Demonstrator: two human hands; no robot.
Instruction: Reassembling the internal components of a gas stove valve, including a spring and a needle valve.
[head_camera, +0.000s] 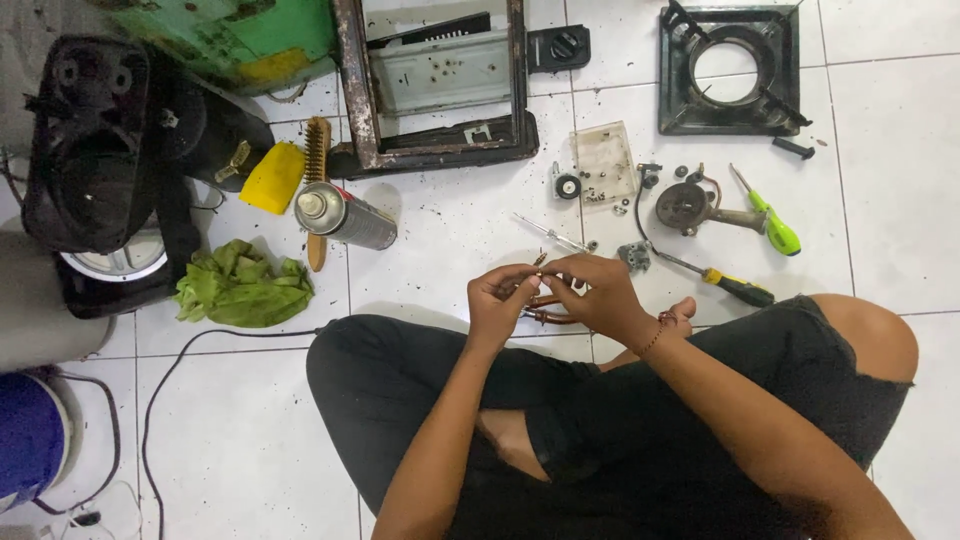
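Observation:
Both my hands meet over the tiled floor in front of my crossed legs. My left hand (497, 297) and my right hand (597, 292) together hold a bent copper tube (548, 308) with a small brass tip (540, 260) sticking up between the fingers. Most of the tube is hidden behind my fingers. Just beyond the hands lie a thin metal rod (550, 236) and a small grey metal part (634, 256).
On the floor: a rusty stove frame (437, 150), black burner top (730, 70), clear plastic tray (604, 160), burner piece (690, 207), green-handled screwdriver (770, 220), yellow-black screwdriver (725, 283), spray can (345, 215), wire brush (317, 190), green cloth (240, 288), black speaker (95, 150), cable (170, 380).

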